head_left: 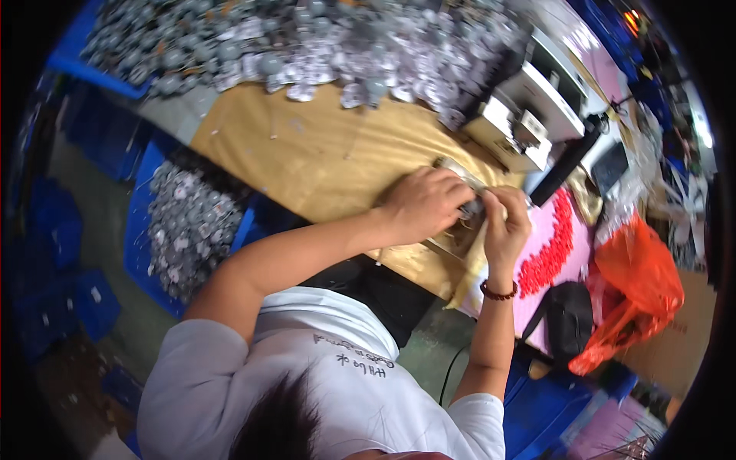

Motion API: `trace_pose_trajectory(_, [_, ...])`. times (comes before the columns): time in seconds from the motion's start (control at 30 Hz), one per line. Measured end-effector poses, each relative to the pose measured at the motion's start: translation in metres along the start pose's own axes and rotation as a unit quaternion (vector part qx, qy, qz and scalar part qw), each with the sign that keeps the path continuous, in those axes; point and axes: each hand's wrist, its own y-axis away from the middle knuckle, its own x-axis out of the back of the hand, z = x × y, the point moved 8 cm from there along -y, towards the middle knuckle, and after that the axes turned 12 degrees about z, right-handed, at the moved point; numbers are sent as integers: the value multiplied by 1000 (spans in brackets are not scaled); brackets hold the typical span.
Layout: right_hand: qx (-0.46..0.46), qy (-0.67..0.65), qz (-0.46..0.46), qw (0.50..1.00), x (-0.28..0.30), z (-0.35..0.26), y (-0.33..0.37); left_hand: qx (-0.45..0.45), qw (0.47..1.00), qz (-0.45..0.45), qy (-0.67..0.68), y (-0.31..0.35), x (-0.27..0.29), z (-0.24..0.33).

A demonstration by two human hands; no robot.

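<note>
Over the right end of the tan-covered table (307, 153), my left hand (428, 203) is closed, its fingers curled around a small grey part (472, 207). My right hand (507, 226), with a dark red bead bracelet (498, 293) on its wrist, pinches close beside it. The fingertips of both hands nearly meet. Most of what they hold is hidden by the fingers, and blur hides its exact kind. Just beyond the hands lies a pale, narrow piece (454, 167), partly covered by them.
A large heap of grey round parts with pale tags (368, 54) covers the table's far side. A blue bin (138, 238) of similar parts stands left. White box-shaped equipment (548, 100) is at far right. Small red pieces (556, 249), a black pouch (570, 322) and an orange-red plastic bag (640, 272) lie right.
</note>
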Motion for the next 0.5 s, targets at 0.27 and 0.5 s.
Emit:
trace_pose_trajectory(0.27, [-178, -343, -3, 922, -26, -29, -36, 48, 993, -10, 105, 16, 42, 3])
trace_pose_trajectory(0.5, [-206, -281, -197, 916, -30, -9, -5, 209, 897, -390, 22, 127, 166, -43])
